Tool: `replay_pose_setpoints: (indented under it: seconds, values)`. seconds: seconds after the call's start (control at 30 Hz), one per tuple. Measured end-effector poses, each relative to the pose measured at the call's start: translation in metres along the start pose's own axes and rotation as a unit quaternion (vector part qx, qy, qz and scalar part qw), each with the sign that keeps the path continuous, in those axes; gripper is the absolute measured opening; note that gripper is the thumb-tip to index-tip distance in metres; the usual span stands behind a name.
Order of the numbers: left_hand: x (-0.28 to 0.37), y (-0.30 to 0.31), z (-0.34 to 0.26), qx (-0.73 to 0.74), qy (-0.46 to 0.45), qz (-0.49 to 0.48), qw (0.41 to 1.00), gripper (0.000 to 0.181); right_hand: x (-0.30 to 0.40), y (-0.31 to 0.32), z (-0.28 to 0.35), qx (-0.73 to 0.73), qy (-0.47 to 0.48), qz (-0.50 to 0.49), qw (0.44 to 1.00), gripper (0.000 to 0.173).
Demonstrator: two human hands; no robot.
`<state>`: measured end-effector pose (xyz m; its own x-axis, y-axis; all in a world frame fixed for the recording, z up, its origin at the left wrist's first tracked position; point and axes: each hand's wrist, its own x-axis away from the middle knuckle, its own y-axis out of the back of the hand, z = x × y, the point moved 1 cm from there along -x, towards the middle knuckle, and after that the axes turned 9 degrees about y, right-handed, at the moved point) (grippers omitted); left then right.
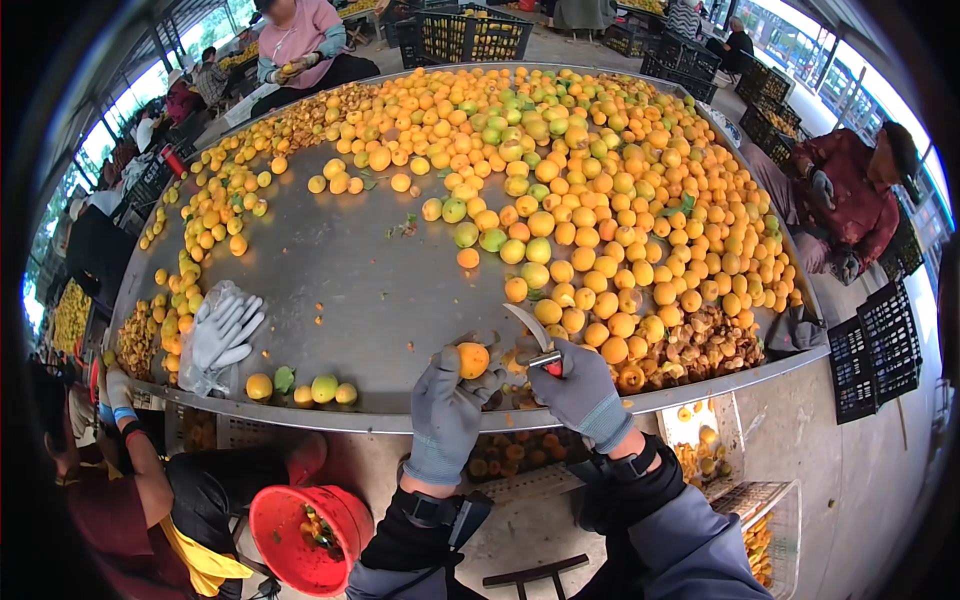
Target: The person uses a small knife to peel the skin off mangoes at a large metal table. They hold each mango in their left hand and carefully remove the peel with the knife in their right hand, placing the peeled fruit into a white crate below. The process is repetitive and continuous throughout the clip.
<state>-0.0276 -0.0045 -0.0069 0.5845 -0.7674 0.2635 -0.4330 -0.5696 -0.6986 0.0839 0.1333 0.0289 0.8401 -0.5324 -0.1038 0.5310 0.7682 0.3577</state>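
Note:
My left hand, in a grey work glove, holds an orange apricot between thumb and fingers over the table's near edge. In my gloved right hand is a small curved knife with a red handle; its blade points up and to the left, apart from the held fruit. Beyond my hands lies a large heap of orange and greenish apricots on the metal table. A pile of brown pits and cut scraps sits right of my right hand.
White gloves lie on a plastic bag at the left. Below the table stand a red bucket with scraps and a white crate of cut fruit. Black crates are at the right. Co-workers sit around the table's other sides.

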Motion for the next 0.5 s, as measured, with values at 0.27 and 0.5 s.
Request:
replay_pose_setpoints:
  seconds: [0.27,0.5]
  values:
    - [0.004,-0.005,-0.004,0.035,-0.002,0.037,0.999,0.049,0.010,0.003,0.013,-0.051,0.050,0.027,0.997,0.034]
    - [0.005,0.006,-0.003,0.057,-0.031,0.077,0.995,0.047,0.020,0.004,0.025,0.075,0.164,0.044,0.983,0.033]
